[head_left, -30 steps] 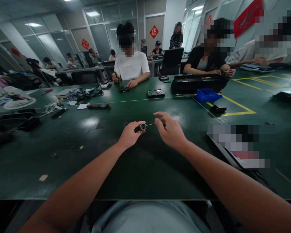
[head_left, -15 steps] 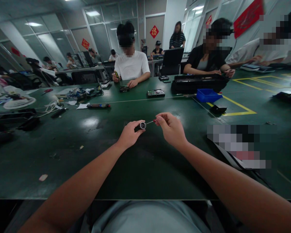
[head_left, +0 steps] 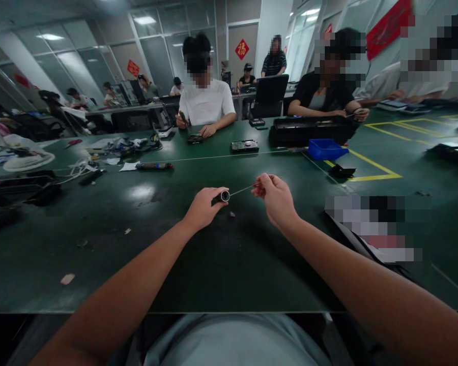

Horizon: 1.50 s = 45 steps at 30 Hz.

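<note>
My left hand is wrapped round a short black cylinder. Its round end has a silver rim and faces me, with a dark hollow inside. Pinched in the fingers of my right hand is a thin screwdriver with a red handle. The slim metal shaft points left, and its tip is at the cylinder's rim; whether they touch I cannot tell. A small greyish piece lies on the green table just below the cylinder.
Across the table a person in white works on a small dark device. A hard drive, a blue bin and a long black case stand beyond my hands. Left are a pen-like tool and cables; a blurred-out item lies right.
My right hand has moved right and the screwdriver has drawn away from the cylinder's opening. The cylinder's end now looks hollow, and a small piece has appeared on the table below it.
</note>
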Tool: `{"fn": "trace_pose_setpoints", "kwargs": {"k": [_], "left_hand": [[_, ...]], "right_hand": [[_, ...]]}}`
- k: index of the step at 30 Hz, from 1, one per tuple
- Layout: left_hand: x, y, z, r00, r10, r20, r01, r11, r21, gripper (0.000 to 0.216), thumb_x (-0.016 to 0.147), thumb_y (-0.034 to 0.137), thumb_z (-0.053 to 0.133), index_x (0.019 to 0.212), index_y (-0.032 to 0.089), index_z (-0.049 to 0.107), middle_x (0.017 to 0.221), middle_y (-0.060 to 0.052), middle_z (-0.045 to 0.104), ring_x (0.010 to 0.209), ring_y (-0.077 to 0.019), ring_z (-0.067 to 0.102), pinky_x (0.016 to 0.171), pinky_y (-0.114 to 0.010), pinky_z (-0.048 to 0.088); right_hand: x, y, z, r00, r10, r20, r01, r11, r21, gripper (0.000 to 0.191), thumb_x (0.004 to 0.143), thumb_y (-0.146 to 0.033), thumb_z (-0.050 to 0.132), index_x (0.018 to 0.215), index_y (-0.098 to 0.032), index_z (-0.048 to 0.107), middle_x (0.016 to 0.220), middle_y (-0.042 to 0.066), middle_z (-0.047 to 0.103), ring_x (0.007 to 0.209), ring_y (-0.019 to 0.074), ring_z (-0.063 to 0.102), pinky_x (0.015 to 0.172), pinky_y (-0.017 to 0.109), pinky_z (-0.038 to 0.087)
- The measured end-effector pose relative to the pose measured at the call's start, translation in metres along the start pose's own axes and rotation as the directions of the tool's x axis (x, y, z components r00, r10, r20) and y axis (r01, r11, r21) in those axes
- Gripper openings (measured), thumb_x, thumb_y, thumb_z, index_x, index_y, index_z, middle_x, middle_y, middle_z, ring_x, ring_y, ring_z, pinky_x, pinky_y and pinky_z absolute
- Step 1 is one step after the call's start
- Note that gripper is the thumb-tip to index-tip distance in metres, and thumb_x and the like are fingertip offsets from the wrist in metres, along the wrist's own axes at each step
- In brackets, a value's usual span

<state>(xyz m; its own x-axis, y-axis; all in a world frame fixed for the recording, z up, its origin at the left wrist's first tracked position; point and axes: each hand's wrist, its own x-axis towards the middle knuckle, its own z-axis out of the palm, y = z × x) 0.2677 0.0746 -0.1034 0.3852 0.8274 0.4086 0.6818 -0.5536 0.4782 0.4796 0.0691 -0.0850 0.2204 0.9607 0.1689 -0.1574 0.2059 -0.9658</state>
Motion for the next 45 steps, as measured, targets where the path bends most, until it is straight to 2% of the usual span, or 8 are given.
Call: {"fn": "trace_pose_setpoints", "kwargs": {"k": [5, 11, 15, 18, 21, 27, 34, 45], "left_hand": [[0.000, 0.000, 0.001, 0.999, -0.032, -0.042, 0.032, 0.999, -0.011, 0.035, 0.088, 0.024, 0.068, 0.122, 0.023, 0.064, 0.118, -0.005, 0.067, 0.111, -0.0236, 0.059, 0.103, -0.043, 0.044], [0.000, -0.001, -0.001, 0.987, -0.117, -0.115, 0.098, 0.983, -0.157, 0.035, 0.090, 0.024, 0.061, 0.124, 0.020, 0.057, 0.121, -0.008, 0.063, 0.113, -0.0230, 0.059, 0.103, -0.041, 0.044], [-0.002, 0.005, -0.011, 0.983, -0.182, -0.027, 0.169, 0.952, -0.257, 0.041, 0.096, 0.035, 0.050, 0.135, 0.022, 0.045, 0.115, -0.008, 0.062, 0.104, -0.0216, 0.059, 0.097, -0.041, 0.045], [-0.003, 0.012, -0.020, 0.979, -0.189, 0.080, 0.203, 0.944, -0.262, 0.036, 0.097, 0.047, 0.047, 0.121, 0.021, 0.053, 0.098, -0.005, 0.062, 0.086, -0.0198, 0.059, 0.082, -0.037, 0.048], [-0.003, 0.018, -0.027, 0.969, -0.078, 0.233, 0.126, 0.972, -0.199, 0.027, 0.097, 0.043, 0.048, 0.109, 0.021, 0.060, 0.097, -0.005, 0.064, 0.088, -0.0201, 0.060, 0.083, -0.035, 0.047], [-0.006, 0.022, -0.030, 0.841, 0.090, 0.534, -0.052, 0.995, -0.086, 0.024, 0.095, 0.036, 0.053, 0.109, 0.022, 0.067, 0.111, -0.006, 0.066, 0.102, -0.0220, 0.061, 0.089, -0.033, 0.045], [-0.008, 0.018, -0.028, 0.770, 0.066, 0.634, -0.086, 0.996, 0.001, 0.028, 0.081, 0.038, 0.074, 0.107, 0.026, 0.070, 0.105, -0.004, 0.067, 0.095, -0.0220, 0.062, 0.079, -0.029, 0.044], [-0.005, 0.016, -0.033, 0.866, -0.010, 0.500, 0.127, 0.971, -0.202, 0.022, 0.087, 0.039, 0.065, 0.102, 0.022, 0.066, 0.104, -0.005, 0.067, 0.092, -0.0203, 0.062, 0.079, -0.031, 0.047]], "right_hand": [[-0.011, -0.006, 0.001, 0.977, -0.214, 0.021, 0.212, 0.938, -0.275, 0.021, 0.096, -0.038, 0.049, 0.087, -0.021, 0.058, 0.073, 0.001, 0.062, 0.068, 0.0152, 0.058, 0.067, 0.033, 0.046], [-0.015, -0.009, 0.001, 0.956, -0.288, 0.061, 0.292, 0.902, -0.319, 0.019, 0.096, -0.039, 0.049, 0.094, -0.022, 0.058, 0.078, 0.002, 0.065, 0.074, 0.0166, 0.062, 0.073, 0.034, 0.049], [-0.016, -0.010, 0.000, 0.954, -0.289, 0.074, 0.297, 0.898, -0.325, 0.019, 0.097, -0.040, 0.049, 0.094, -0.023, 0.058, 0.079, 0.002, 0.065, 0.075, 0.0171, 0.062, 0.073, 0.035, 0.049], [-0.016, -0.010, 0.001, 0.956, -0.286, 0.071, 0.293, 0.899, -0.324, 0.019, 0.096, -0.040, 0.049, 0.093, -0.023, 0.058, 0.079, 0.002, 0.065, 0.074, 0.0173, 0.062, 0.073, 0.035, 0.049], [-0.015, -0.009, 0.001, 0.955, -0.288, 0.067, 0.294, 0.898, -0.328, 0.020, 0.096, -0.041, 0.048, 0.092, -0.023, 0.058, 0.078, 0.002, 0.065, 0.074, 0.0173, 0.062, 0.073, 0.034, 0.049], [-0.015, -0.007, 0.000, 0.949, -0.298, 0.098, 0.314, 0.887, -0.340, 0.021, 0.097, -0.042, 0.048, 0.093, -0.023, 0.058, 0.079, 0.002, 0.066, 0.075, 0.0178, 0.063, 0.073, 0.034, 0.048], [-0.016, -0.008, 0.000, 0.948, -0.294, 0.120, 0.317, 0.876, -0.364, 0.021, 0.097, -0.040, 0.048, 0.094, -0.023, 0.059, 0.080, 0.002, 0.067, 0.075, 0.0177, 0.063, 0.073, 0.034, 0.047], [-0.015, -0.007, -0.001, 0.950, -0.282, 0.131, 0.311, 0.878, -0.364, 0.023, 0.097, -0.042, 0.047, 0.095, -0.023, 0.059, 0.080, 0.002, 0.067, 0.076, 0.0183, 0.063, 0.074, 0.035, 0.048]]}}
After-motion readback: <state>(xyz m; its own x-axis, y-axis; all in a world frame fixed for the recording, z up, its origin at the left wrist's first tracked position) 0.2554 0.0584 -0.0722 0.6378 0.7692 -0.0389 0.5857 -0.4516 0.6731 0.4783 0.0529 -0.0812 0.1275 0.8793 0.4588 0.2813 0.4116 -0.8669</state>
